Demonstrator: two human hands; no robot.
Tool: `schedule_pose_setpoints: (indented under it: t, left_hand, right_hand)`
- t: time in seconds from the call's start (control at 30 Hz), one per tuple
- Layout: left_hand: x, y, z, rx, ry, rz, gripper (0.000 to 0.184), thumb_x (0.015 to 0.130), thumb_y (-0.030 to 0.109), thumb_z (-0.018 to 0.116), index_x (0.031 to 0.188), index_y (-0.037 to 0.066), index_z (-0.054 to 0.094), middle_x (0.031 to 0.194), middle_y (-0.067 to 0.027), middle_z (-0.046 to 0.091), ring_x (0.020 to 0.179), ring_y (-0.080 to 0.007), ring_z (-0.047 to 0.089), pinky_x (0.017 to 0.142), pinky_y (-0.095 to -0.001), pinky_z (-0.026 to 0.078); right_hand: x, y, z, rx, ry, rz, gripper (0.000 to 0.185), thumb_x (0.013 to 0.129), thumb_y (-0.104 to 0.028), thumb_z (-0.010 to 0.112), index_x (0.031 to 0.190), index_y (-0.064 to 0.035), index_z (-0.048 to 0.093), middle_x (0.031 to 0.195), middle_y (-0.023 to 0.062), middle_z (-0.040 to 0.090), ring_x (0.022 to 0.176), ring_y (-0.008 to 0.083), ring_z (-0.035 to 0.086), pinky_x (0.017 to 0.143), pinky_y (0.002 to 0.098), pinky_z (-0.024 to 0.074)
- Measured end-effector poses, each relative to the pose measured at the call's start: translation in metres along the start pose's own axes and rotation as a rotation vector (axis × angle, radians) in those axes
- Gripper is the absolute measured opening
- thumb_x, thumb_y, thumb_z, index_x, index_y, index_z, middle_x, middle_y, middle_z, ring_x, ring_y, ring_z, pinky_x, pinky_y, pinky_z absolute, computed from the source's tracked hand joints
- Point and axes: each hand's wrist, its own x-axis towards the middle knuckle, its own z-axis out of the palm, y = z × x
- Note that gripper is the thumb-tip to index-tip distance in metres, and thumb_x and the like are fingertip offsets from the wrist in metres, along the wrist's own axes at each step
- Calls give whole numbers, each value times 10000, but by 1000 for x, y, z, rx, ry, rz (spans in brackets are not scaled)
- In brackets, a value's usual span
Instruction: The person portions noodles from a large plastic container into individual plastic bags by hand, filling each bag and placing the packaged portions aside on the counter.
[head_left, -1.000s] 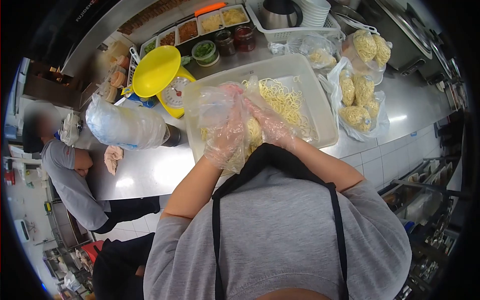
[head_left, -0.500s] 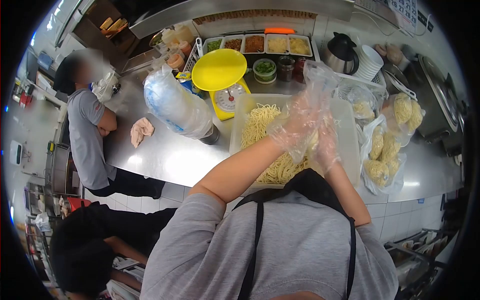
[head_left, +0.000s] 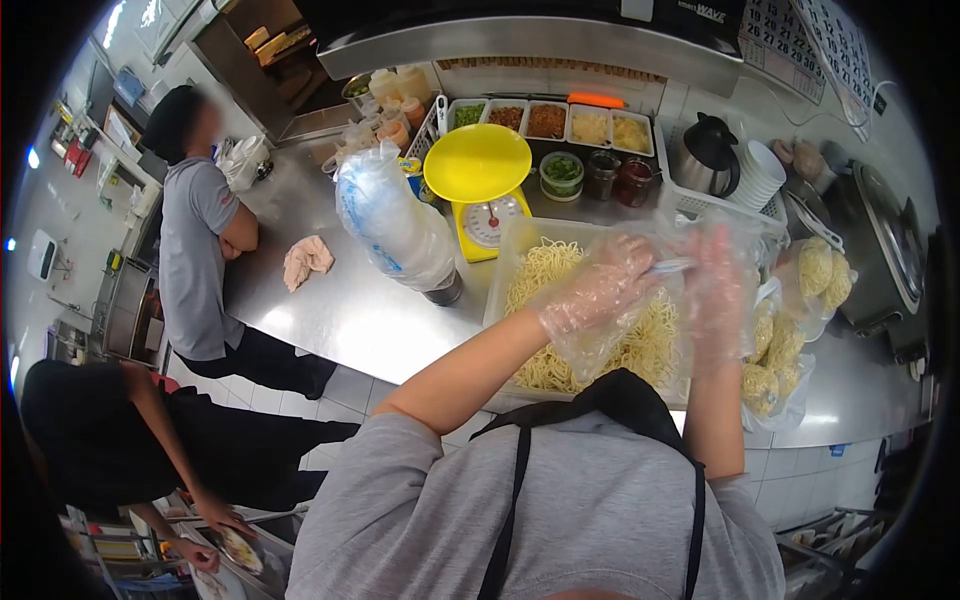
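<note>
My left hand (head_left: 618, 278), in a clear plastic glove, is closed on a clear plastic bag (head_left: 668, 266) over the noodle tub. My right hand (head_left: 716, 300), also gloved, is upright beside it with fingers stretched upward; motion blurs it, and loose clear film surrounds it. Beneath both hands is a translucent tub (head_left: 497, 312) of pale yellow noodles (head_left: 545, 365). Part of the noodles is hidden by my left forearm and the plastic. Left of the tub are a yellow scale (head_left: 478, 165) and a tall stack wrapped in clear plastic (head_left: 395, 215).
Bagged noodle portions (head_left: 765, 385) lie right of the tub. Topping trays (head_left: 547, 121), jars (head_left: 602, 172) and a thermal jug (head_left: 706, 155) line the back. A crumpled cloth (head_left: 307, 262) lies on the left counter. One person (head_left: 195, 250) stands there; another (head_left: 100, 430) bends behind.
My hands have moved apart, the right one rightward, with the plastic between them. The view has shifted. The person in black has moved, and their hands now show over a tray.
</note>
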Motion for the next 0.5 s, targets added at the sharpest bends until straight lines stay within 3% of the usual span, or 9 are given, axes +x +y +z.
schedule_pose_setpoints:
  t: [0.1,0.2,0.27,0.3,0.47,0.5]
  left_hand:
    - [-3,2,-8,173,75,159,217,837,120,544,1040,43,545,1070,-134,541,1073,-325,477,1057,-427,260]
    - [-3,4,-14,183,119,231,193,800,124,586,975,45,559,1036,-116,547,1055,-306,487,1019,-459,288]
    - [-2,5,-20,173,105,246,182,780,120,605,939,41,564,1025,-108,548,1050,-300,488,991,-476,308]
    - [-1,6,-24,189,98,254,171,769,126,610,913,43,569,1011,-101,547,1025,-294,493,951,-477,333]
    - [2,18,-40,376,49,320,138,756,149,593,857,57,576,986,-94,532,980,-290,498,929,-481,351]
    - [3,22,-45,446,10,305,151,749,146,596,869,55,577,964,-95,529,945,-289,507,902,-461,374]
  right_hand:
    - [3,2,-17,483,-157,8,306,904,-186,549,1171,-45,498,1005,59,562,946,184,534,917,364,393]
    - [-2,-13,-12,568,-217,-9,281,900,-209,556,1132,-55,516,969,59,550,899,174,534,878,365,413]
    - [1,-22,-13,418,58,12,331,897,-241,558,1160,-46,506,1036,70,552,967,181,527,908,376,399]
    - [-2,-32,-9,419,60,8,331,897,-241,558,1160,-46,506,1036,70,552,967,181,527,908,376,399]
    - [-34,-98,37,-1595,-284,-868,428,844,-327,587,1188,-85,513,1159,114,542,1145,257,477,1011,458,318]
    - [-36,-95,29,-1594,-277,-863,428,844,-327,587,1188,-85,513,1159,114,542,1145,257,477,1011,458,318]
